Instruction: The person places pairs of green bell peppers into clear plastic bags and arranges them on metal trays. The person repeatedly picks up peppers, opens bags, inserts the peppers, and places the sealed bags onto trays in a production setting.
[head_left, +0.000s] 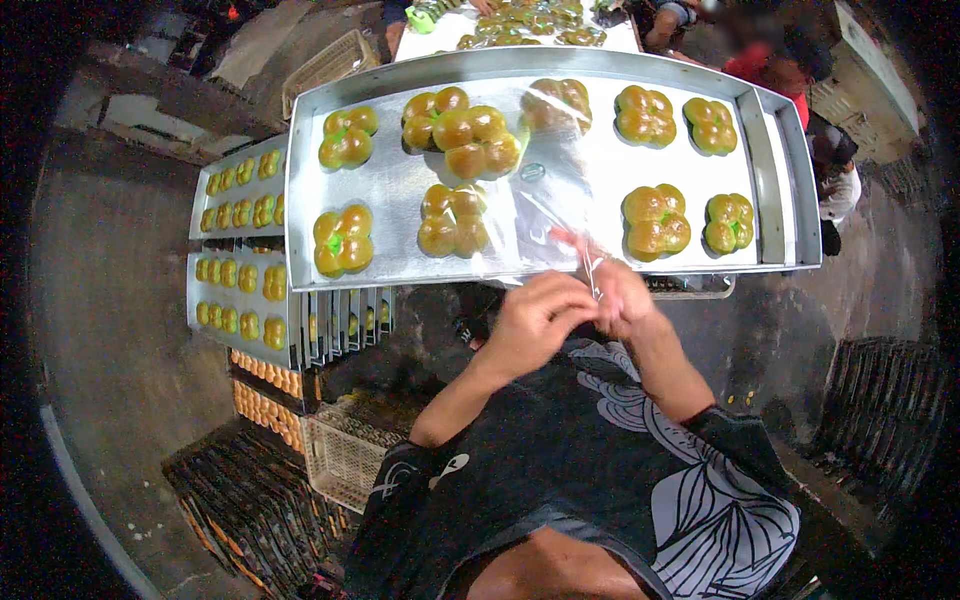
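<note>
Both my hands meet at the near edge of a metal baking tray (382, 277). A clear plastic bag (551, 202) spreads from my fingers over the tray, with one cluster of buns (484, 142) in its far left part. My left hand (536, 319) pinches the gathered end of the bag with thumb and fingertips. My right hand (619, 300), slightly blurred, is closed around the same twisted end. More glossy green-brown bun clusters lie on the tray, among them one (452, 221) left of the bag and one (656, 223) to its right.
More trays of buns (236, 300) stand on a rack at the left, above a plastic crate (341, 457). Beyond the tray is a white table (622, 37) with bagged buns. Other people are near that table and at the right. Stacked dark trays (255, 502) lie lower left.
</note>
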